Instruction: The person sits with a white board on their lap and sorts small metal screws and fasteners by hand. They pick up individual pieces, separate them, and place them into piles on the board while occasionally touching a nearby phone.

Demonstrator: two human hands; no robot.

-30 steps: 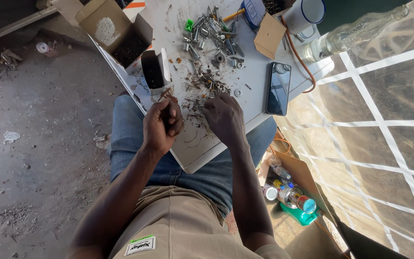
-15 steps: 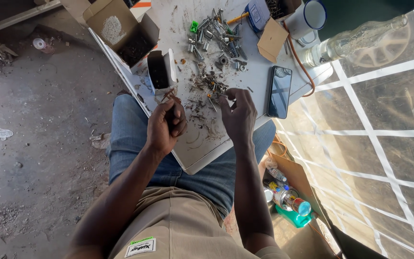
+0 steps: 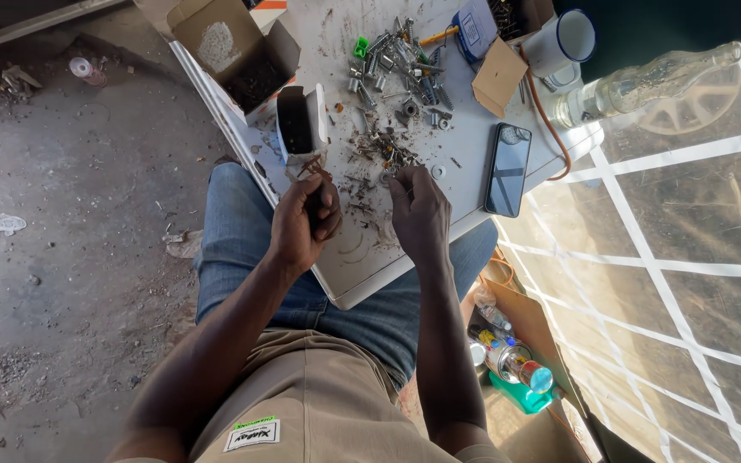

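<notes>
Across the lap, a white board [image 3: 362, 266] was rested on the jeans-clad knees as a work surface, so that small hardware could be sorted within easy reach of both hands. The left hand [image 3: 302, 225] was clenched around a bunch of rusty nails [image 3: 312, 169], their ends sticking out above the fist, apparently gathered there to keep them apart from the rest. The right hand [image 3: 418, 210] was laid palm down on the board with its fingertips at the edge of a scatter of rusty nails and scraps [image 3: 379, 159]; whether anything was pinched between those fingers could not be told. Just beyond the left fist a small open box [image 3: 300, 124] was stood with its mouth upward, close enough to receive what was picked. Farther up the board a heap of silvery bolts and nuts [image 3: 400, 64] was kept separate from the rusty pile. A larger cardboard box [image 3: 233, 51] was set open at the board's far left corner. A dark phone [image 3: 508, 169] was laid flat to the right of the scatter, clear of it, with a white mug [image 3: 563, 43] and a glass bottle [image 3: 645, 77] beyond.
</notes>
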